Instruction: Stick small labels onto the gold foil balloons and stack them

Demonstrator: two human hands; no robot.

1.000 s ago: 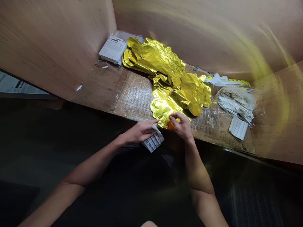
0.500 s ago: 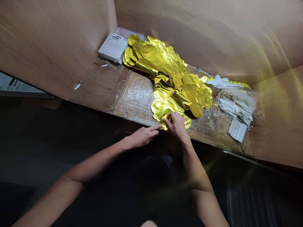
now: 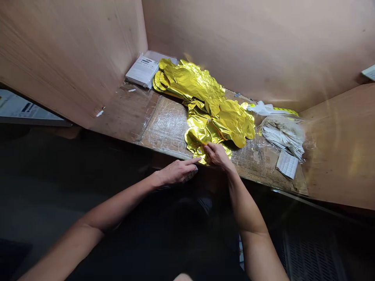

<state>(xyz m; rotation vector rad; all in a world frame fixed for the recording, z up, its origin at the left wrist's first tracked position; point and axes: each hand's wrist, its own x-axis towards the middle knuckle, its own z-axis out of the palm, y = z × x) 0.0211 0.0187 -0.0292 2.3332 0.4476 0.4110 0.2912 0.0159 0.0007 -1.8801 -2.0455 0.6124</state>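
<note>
A flat gold foil balloon [image 3: 202,136] with a scalloped edge lies at the front edge of the work surface. My right hand [image 3: 218,155] pinches its upper layer between thumb and fingers, lifting a fold. My left hand [image 3: 178,171] presses its stretched index fingertip on the foil's near edge. Its other fingers are curled around something pale and greyish, mostly hidden in the palm. Behind lies a heap of more gold foil balloons [image 3: 187,80], overlapping and creased, reaching toward the back left. Another gold piece [image 3: 236,121] spreads to the right.
White printed packets [image 3: 142,71] are stacked in the left corner. At right lie a bag of thin white sticks [image 3: 281,134], a small white gridded sheet [image 3: 287,164] and white-and-yellow strips [image 3: 271,109]. Wooden panels [image 3: 249,47] enclose the taped cardboard surface [image 3: 166,121].
My right hand has closed on the foil and pulled up a fold of the near balloon. My left index finger stays at its edge. The view has shifted slightly.
</note>
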